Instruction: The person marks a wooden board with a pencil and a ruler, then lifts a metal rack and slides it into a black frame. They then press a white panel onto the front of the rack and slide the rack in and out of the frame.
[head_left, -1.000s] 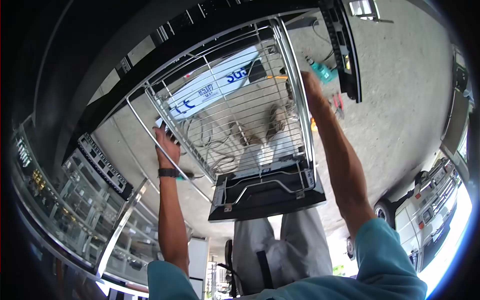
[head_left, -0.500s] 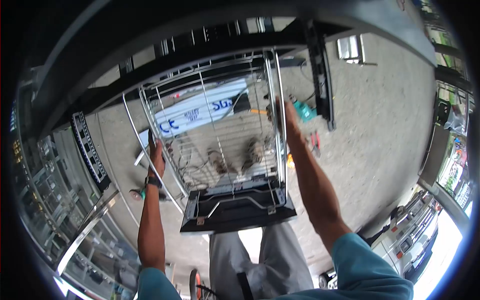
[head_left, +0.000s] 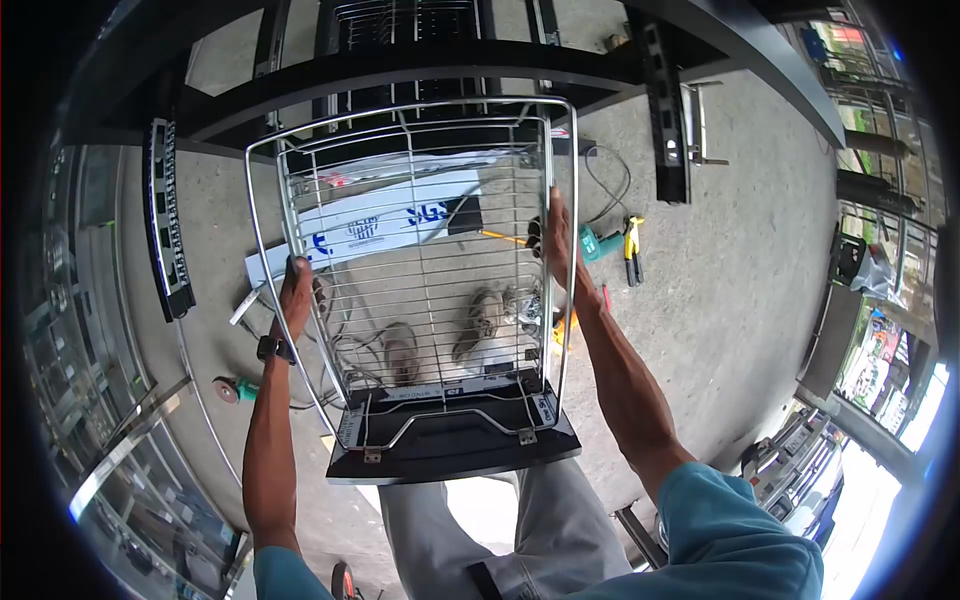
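Observation:
A chrome wire drawer basket (head_left: 410, 104) with a black front panel (head_left: 450, 462) hangs between my hands, the panel nearest my body. On its left side my left hand (head_left: 296, 297), with a watch at the wrist, is closed around the side rail, thumb on top. My right hand (head_left: 559, 240) grips the opposite side rail, its fingers partly hidden underneath. Beyond the basket, a left drawer slide (head_left: 168, 220) and a right drawer slide (head_left: 670, 130) stick out from a black cabinet frame (head_left: 420, 65). The basket lies between the two slides, apart from both.
Under the basket, a white printed strip (head_left: 380, 222) lies on the concrete floor. Nearby are a green power tool (head_left: 600, 243), yellow-handled pliers (head_left: 632, 250) and cables. An angle grinder (head_left: 236, 389) rests at left. Glass-fronted cabinets (head_left: 110, 400) line the left side.
The view has turned and now faces the cabinet frame more squarely. The basket has shifted slightly left in view and sits straighter to the frame. Both hands keep their hold.

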